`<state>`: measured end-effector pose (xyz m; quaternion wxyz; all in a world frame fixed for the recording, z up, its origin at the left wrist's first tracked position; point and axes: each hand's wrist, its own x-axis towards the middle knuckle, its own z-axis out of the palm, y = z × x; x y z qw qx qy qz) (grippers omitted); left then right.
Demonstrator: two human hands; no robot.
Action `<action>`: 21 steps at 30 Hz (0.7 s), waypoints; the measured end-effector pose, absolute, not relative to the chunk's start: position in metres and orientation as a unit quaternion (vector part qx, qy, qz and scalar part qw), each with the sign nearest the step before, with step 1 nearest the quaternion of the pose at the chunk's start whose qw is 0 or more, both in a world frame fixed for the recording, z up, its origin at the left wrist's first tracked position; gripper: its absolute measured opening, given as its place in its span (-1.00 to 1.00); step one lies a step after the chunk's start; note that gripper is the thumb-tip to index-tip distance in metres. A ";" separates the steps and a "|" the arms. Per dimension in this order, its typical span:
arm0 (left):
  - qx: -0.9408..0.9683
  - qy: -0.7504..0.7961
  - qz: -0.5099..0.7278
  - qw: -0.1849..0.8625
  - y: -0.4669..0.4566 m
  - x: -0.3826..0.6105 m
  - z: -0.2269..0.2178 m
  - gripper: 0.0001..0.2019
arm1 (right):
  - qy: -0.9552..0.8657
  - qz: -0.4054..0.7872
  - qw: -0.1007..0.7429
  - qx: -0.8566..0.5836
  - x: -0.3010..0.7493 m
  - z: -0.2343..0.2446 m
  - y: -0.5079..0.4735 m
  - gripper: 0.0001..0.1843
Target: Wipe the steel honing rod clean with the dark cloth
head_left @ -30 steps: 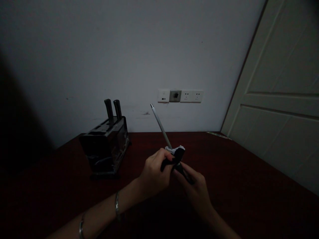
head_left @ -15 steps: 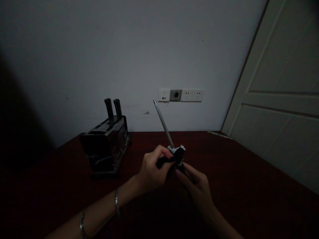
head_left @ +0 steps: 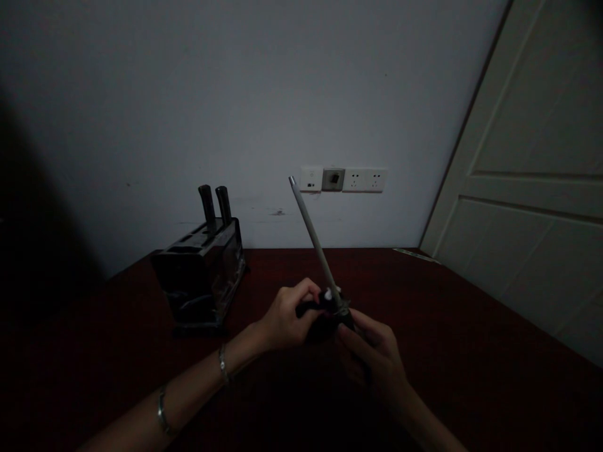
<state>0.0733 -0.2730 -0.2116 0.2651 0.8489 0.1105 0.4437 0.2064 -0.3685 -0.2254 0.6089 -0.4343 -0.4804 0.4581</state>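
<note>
In the middle of the head view, a sharpening steel [head_left: 313, 233] points up and to the left, its long grey rod bare. My right hand [head_left: 380, 353] is closed around its dark handle, which the fingers mostly hide. My left hand [head_left: 287, 320] pinches a dark cloth [head_left: 308, 307] with a small white patch, against the foot of the rod. Much of the cloth merges with the shadow between the hands. A black knife block [head_left: 195, 270] stands to the left, with two black-handled knives [head_left: 214, 204] upright in its slots.
All of this is over a dark red wooden table [head_left: 452, 314]. Behind it rises a pale wall with a row of sockets [head_left: 365, 180]. A thin flat strip [head_left: 417, 255] lies near the back right edge, beside a white panelled door [head_left: 522, 207].
The cloth's white part has slipped down behind the rod's foot and shows less. More of the rod's lower end is exposed, and its tip sits slightly higher.
</note>
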 end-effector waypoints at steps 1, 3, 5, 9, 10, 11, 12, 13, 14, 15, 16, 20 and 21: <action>0.852 0.109 0.431 0.276 -0.273 0.076 -0.214 -0.93 | -0.489 0.454 0.610 -0.428 0.207 -0.224 -0.370 -0.66; 0.832 0.119 0.435 0.325 -0.274 0.080 -0.217 -0.93 | -0.507 0.445 0.612 -0.414 0.209 -0.223 -0.372 -0.68; 0.784 0.153 0.463 0.384 -0.273 0.083 -0.214 -0.90 | -0.518 0.448 0.606 -0.404 0.210 -0.224 -0.374 -0.71; 0.719 0.203 0.482 0.459 -0.259 0.078 -0.200 -0.79 | -0.515 0.468 0.605 -0.386 0.209 -0.229 -0.374 -0.73; 0.712 0.212 0.480 0.467 -0.254 0.076 -0.197 -0.77 | -0.512 0.473 0.609 -0.379 0.208 -0.230 -0.373 -0.73; 0.706 0.221 0.481 0.471 -0.250 0.072 -0.194 -0.77 | -0.507 0.480 0.613 -0.369 0.208 -0.232 -0.372 -0.73; 0.699 0.230 0.485 0.472 -0.247 0.070 -0.191 -0.78 | -0.502 0.488 0.617 -0.360 0.207 -0.233 -0.371 -0.74; 0.693 0.237 0.492 0.471 -0.246 0.067 -0.190 -0.79 | -0.496 0.495 0.620 -0.352 0.206 -0.234 -0.370 -0.74; 0.687 0.239 0.500 0.471 -0.247 0.066 -0.189 -0.81 | -0.491 0.501 0.624 -0.345 0.206 -0.235 -0.369 -0.74; 0.681 0.238 0.509 0.471 -0.250 0.065 -0.188 -0.83 | -0.486 0.505 0.627 -0.339 0.206 -0.236 -0.368 -0.74; 0.675 0.236 0.517 0.471 -0.255 0.065 -0.188 -0.85 | -0.482 0.509 0.629 -0.337 0.206 -0.237 -0.367 -0.74; 0.680 0.236 0.554 0.419 -0.284 0.071 -0.191 -0.91 | -0.467 0.508 0.635 -0.347 0.207 -0.241 -0.363 -0.74; 0.688 0.233 0.564 0.392 -0.290 0.073 -0.193 -0.92 | -0.467 0.503 0.637 -0.351 0.207 -0.242 -0.363 -0.74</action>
